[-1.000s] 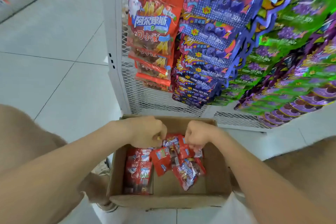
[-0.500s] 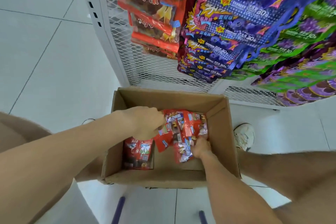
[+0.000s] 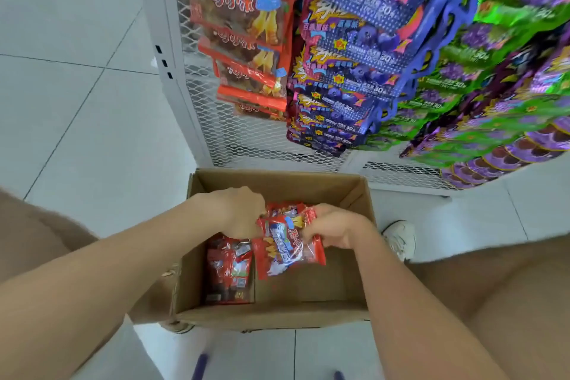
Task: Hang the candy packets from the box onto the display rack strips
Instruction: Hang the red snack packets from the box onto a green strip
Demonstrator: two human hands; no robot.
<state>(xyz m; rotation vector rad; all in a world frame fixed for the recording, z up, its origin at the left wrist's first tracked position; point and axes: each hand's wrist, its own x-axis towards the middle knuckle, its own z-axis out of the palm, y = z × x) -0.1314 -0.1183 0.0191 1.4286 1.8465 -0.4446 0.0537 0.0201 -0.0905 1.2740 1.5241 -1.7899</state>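
Note:
An open cardboard box (image 3: 314, 313) stands on the floor below the display rack (image 3: 212, 133). Over the box, my left hand (image 3: 239, 213) and my right hand (image 3: 331, 230) both grip a bunch of red candy packets (image 3: 285, 245), held between them above the box floor. More red packets (image 3: 228, 274) lie in the box's left part. On the rack, a strip of the same red packets (image 3: 243, 40) hangs at the left.
Blue packets (image 3: 354, 49) and green and purple packets (image 3: 493, 95) hang in dense columns right of the red strip. The rack's white mesh panel reaches down to the box's far edge. A white shoe (image 3: 399, 237) stands right of the box on the tiled floor (image 3: 77, 102).
My right hand has come up from the box floor with a packet and joined the bunch in my left hand. The view has tilted slightly upward.

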